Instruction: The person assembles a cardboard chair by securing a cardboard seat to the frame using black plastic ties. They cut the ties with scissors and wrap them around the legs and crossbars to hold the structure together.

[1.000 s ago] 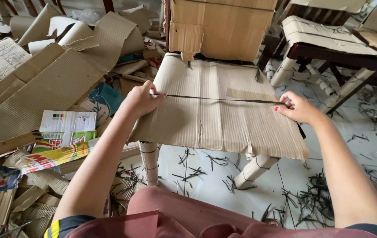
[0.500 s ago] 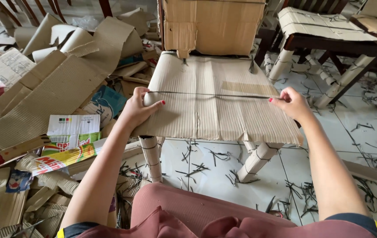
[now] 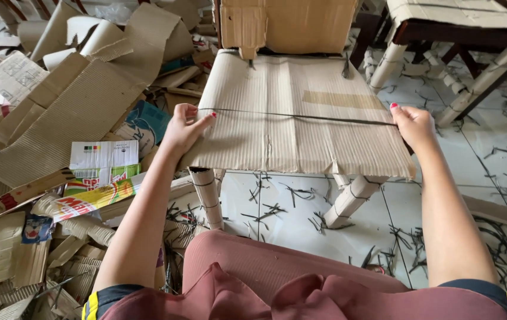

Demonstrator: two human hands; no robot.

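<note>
Thin dark strap (image 3: 301, 116) taut, running left to right across cardboard-wrapped seat (image 3: 301, 142), left hand (image 3: 183, 129) and right hand (image 3: 413, 124) fingers pinched on its ends

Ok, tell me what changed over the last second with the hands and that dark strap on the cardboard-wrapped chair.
Little changed. The left hand and right hand keep the dark strap stretched taut across the cardboard-wrapped seat, one at each edge. The strap seems to have slid slightly toward the seat's front edge. Nothing was let go or newly taken hold of. The cardboard scraps on the floor at the left lie as before.
</note>
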